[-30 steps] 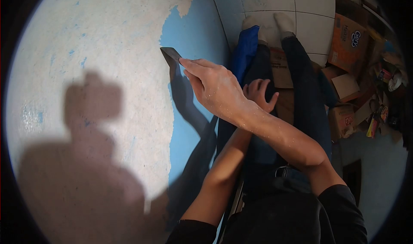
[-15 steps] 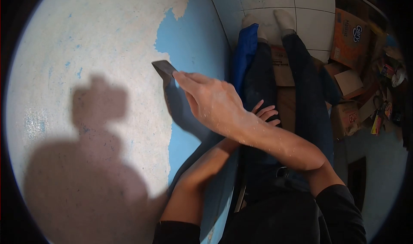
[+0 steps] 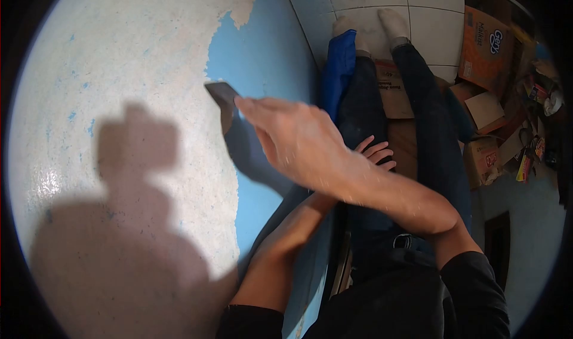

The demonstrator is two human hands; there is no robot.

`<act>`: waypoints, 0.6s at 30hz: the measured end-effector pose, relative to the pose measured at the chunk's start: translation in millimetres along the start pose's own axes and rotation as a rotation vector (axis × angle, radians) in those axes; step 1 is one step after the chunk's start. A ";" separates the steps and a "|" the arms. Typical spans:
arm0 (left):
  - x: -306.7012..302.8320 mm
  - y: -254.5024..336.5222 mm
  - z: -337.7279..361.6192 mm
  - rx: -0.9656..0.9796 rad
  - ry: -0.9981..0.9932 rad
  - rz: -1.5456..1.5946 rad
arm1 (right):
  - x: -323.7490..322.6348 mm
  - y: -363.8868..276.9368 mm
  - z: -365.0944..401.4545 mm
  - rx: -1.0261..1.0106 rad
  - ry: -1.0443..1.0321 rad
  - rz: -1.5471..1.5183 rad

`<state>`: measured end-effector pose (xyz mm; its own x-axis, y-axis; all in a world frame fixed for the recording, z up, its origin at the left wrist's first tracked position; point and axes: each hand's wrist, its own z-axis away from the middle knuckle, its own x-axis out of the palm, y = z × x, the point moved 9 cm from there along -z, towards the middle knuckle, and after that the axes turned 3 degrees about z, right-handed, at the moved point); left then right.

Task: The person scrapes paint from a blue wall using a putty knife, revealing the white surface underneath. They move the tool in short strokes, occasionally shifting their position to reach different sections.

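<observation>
My right hand (image 3: 295,133) is closed around a scraper (image 3: 222,94); its handle is hidden in my grip. The dark, flat blade lies against the wall (image 3: 149,58), at the ragged border between a whitish surface and blue paint (image 3: 262,52). Pale flecks dot my right hand and forearm. Beneath that forearm my left arm crosses the other way. My left hand (image 3: 377,152) shows only its fingers, spread over the dark trousers at my thigh, with nothing seen in them; its palm is hidden.
Blue specks dot the whitish wall, where a large shadow falls. A blue cloth (image 3: 340,67) hangs by my leg. Flattened cardboard (image 3: 397,97) lies between my legs on the tiled floor (image 3: 436,16). To the right are an orange carton (image 3: 486,46), an open box (image 3: 484,111) and mixed clutter.
The scraper and my right hand have shifted slightly left along the paint border. My left hand stays at my thigh. The whole view has moved a little.
</observation>
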<state>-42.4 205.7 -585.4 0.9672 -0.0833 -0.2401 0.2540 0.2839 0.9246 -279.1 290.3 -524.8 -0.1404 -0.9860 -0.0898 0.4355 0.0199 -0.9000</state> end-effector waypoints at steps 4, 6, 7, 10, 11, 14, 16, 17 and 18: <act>5.4 -4.3 1.9 0.007 0.010 -0.006 | 1.8 7.1 -9.0 -0.006 0.001 0.031; 4.1 -4.8 2.7 0.015 0.045 0.029 | 3.4 17.7 -24.2 0.060 -0.085 0.052; 5.3 -4.2 4.4 0.004 0.019 0.007 | -0.1 11.6 -19.8 0.027 -0.052 0.048; 2.6 -2.3 5.5 -0.029 -0.030 -0.015 | -5.1 -8.6 7.4 -0.061 0.018 0.077; 2.1 0.6 5.3 -0.022 -0.045 -0.028 | -1.5 -2.5 6.7 -0.026 -0.013 0.078; 5.4 4.8 5.2 0.286 -0.148 -0.719 | -2.3 1.1 -5.1 0.026 -0.075 0.067; 7.3 -0.3 6.9 0.079 -0.079 -0.237 | -4.7 -0.6 -1.1 0.006 -0.071 0.057; 10.6 -6.0 8.8 -0.021 -0.045 0.003 | -5.8 -4.8 2.5 -0.014 -0.038 0.072; 8.4 -4.8 6.0 -0.011 -0.034 0.001 | -5.9 -11.8 6.2 -0.037 -0.005 0.087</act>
<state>-35.6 197.9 -590.1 0.9666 -0.1153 -0.2288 0.2533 0.2948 0.9214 -277.9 294.9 -511.0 -0.0990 -0.9812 -0.1657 0.4127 0.1111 -0.9041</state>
